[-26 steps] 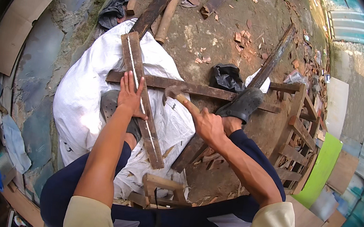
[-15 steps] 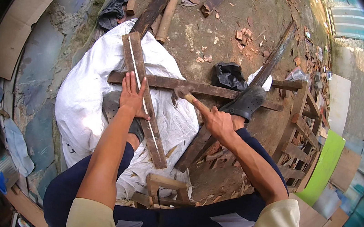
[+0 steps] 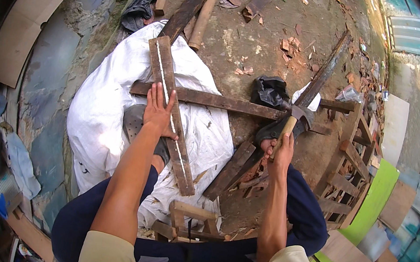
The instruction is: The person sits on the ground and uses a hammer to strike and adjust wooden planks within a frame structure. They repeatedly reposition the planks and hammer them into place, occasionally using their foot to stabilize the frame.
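Observation:
My left hand (image 3: 158, 111) lies flat, fingers apart, on a brown wooden plank (image 3: 180, 151) with a white strip along its length. That plank crosses over a longer dark wooden bar (image 3: 219, 101), both partly resting on a white sack (image 3: 100, 116). In my right hand (image 3: 280, 151) is the wooden handle of a hammer (image 3: 289, 124). Its head is above my right clog (image 3: 268, 132), near the bar's right end, apart from the striped plank. My left clog (image 3: 134, 119) rests on the sack beside my left hand.
To the right stands a slatted wooden frame (image 3: 348, 149), with a leaning dark beam (image 3: 327, 67) beyond my right foot. A black plastic bag (image 3: 270, 91) lies behind the bar. Near my legs is a small wooden frame (image 3: 193, 211). Brick fragments (image 3: 291, 46) litter the ground ahead.
My right hand has swung the hammer right, away from the two crossed pieces of wood, and its handle now points more upright. My left hand stays on the plank. The view has shifted slightly.

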Action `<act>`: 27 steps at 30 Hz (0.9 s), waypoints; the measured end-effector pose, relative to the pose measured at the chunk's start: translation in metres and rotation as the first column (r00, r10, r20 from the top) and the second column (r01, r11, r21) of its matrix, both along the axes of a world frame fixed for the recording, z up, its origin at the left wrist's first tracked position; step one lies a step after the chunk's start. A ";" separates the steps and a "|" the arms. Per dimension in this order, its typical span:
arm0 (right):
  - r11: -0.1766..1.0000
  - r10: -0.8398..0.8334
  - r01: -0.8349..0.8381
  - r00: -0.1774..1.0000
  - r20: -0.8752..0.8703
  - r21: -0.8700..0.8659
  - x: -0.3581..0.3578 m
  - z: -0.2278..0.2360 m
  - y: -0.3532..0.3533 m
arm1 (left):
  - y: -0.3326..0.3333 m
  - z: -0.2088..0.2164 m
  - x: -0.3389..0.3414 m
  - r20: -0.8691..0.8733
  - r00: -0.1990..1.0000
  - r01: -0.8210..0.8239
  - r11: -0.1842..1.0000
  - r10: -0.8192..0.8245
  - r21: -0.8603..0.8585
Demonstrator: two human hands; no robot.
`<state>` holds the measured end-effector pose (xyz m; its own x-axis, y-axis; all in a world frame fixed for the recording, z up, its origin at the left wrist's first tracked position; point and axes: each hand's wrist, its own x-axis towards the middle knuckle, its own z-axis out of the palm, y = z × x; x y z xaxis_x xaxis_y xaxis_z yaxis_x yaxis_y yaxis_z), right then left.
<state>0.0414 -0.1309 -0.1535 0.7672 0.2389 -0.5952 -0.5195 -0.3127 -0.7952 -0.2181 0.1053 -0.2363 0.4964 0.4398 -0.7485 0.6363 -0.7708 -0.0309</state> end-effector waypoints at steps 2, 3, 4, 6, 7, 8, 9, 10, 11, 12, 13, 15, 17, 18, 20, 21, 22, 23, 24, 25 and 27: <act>0.986 -0.163 0.164 0.986 -0.029 0.030 -0.029 -0.023 0.014 | 0.001 0.001 0.003 -0.009 1.000 0.013 1.000 -0.013 -0.001; 0.967 -0.247 0.249 0.968 -0.047 0.046 -0.048 -0.031 0.024 | 0.002 0.002 0.003 -0.027 1.000 0.009 1.000 -0.009 0.001; 0.999 -0.038 0.039 0.968 -0.248 0.000 -0.063 -0.029 0.028 | 0.003 0.001 0.003 -0.045 0.999 0.006 1.000 -0.006 0.003; 0.927 0.341 -0.374 0.825 -0.451 0.016 -0.087 -0.011 0.035 | 0.000 0.000 0.004 -0.056 0.998 0.007 1.000 -0.006 0.014; 0.830 0.514 -0.556 0.726 -0.457 0.049 -0.099 -0.002 0.045 | -0.005 0.000 0.003 -0.065 0.998 0.005 1.000 -0.005 0.002; 0.808 0.558 -0.582 0.709 -0.432 0.089 -0.113 0.009 0.051 | -0.003 -0.003 0.004 -0.064 0.998 0.012 1.000 -0.011 0.003; 0.780 0.604 -0.612 0.684 -0.408 0.129 -0.127 0.021 0.055 | 0.001 -0.004 0.003 -0.067 0.998 0.011 1.000 -0.011 0.003; 0.821 0.560 -0.542 0.698 -0.447 0.182 -0.132 0.033 0.058 | 0.000 0.000 0.005 -0.064 0.998 0.003 1.000 -0.002 0.006; 0.869 0.488 -0.466 0.749 -0.449 0.168 -0.131 0.039 0.060 | 0.001 -0.002 0.003 -0.056 0.998 0.002 1.000 -0.002 0.009; 0.909 0.413 -0.388 0.794 -0.446 0.150 -0.123 0.046 0.059 | 0.002 -0.004 0.003 -0.043 0.999 0.000 1.000 0.001 0.011; 0.942 0.335 -0.310 0.831 -0.443 0.130 -0.115 0.049 0.056 | 0.001 -0.004 0.003 -0.031 0.999 -0.006 1.000 0.007 0.011; 0.980 0.194 -0.195 0.930 -0.313 0.029 -0.085 0.048 0.043 | 0.002 -0.004 0.003 -0.040 0.999 -0.005 1.000 0.004 -0.007; 0.999 0.019 -0.023 0.984 -0.178 -0.022 -0.053 0.035 0.028 | 0.001 -0.005 0.001 -0.042 0.999 -0.008 1.000 0.008 -0.013; 0.999 -0.033 0.037 0.992 -0.121 0.025 -0.038 0.027 0.018 | 0.001 -0.004 0.001 -0.026 1.000 0.000 1.000 0.000 -0.017; 0.980 -0.161 0.165 0.986 -0.038 0.109 -0.025 0.008 0.008 | 0.002 -0.001 0.003 -0.030 1.000 0.000 1.000 -0.001 -0.028; 0.985 -0.152 0.156 0.987 -0.057 0.074 -0.034 -0.001 0.009 | 0.002 -0.001 0.004 -0.030 1.000 0.005 1.000 -0.006 -0.029; 0.988 -0.144 0.147 0.987 -0.074 0.042 -0.052 -0.007 0.016 | 0.002 -0.001 0.005 -0.044 0.999 0.010 0.999 -0.011 -0.034; 0.990 -0.137 0.139 0.986 -0.092 0.010 -0.067 -0.013 0.022 | 0.004 -0.002 0.006 -0.056 0.998 0.009 0.999 -0.011 -0.033; 0.999 0.035 -0.034 0.962 -0.272 0.009 -0.077 -0.016 0.029 | 0.005 -0.002 0.007 -0.074 0.997 0.007 0.999 -0.010 -0.032; 0.980 0.190 -0.197 0.878 -0.440 0.031 -0.085 -0.012 0.033 | 0.004 -0.002 0.008 -0.088 0.996 0.011 0.999 -0.014 -0.039; 0.993 0.105 -0.070 0.872 -0.477 0.091 -0.065 -0.010 0.027 | 0.004 -0.006 0.005 -0.101 0.995 0.002 0.998 -0.008 -0.063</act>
